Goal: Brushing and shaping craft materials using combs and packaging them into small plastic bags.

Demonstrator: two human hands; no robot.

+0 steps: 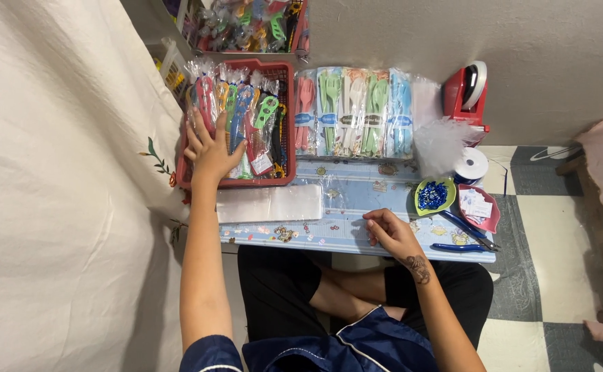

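Observation:
My left hand (208, 148) reaches into a red basket (284, 124) and rests with spread fingers on several clear packets of colourful utensils (246, 114). My right hand (387, 231) lies on the small blue patterned table (356, 196), fingers curled loosely with nothing seen in them. A stack of clear plastic bags (270, 203) lies on the table between the two hands.
Packed pastel spoon-and-fork sets (353, 110) stand behind the table. At the right are a red tape dispenser (467, 93), a ribbon spool (471, 165), a green dish of blue bits (434, 195), a pink dish (479, 207) and blue-handled scissors (470, 234). A cream cloth hangs left.

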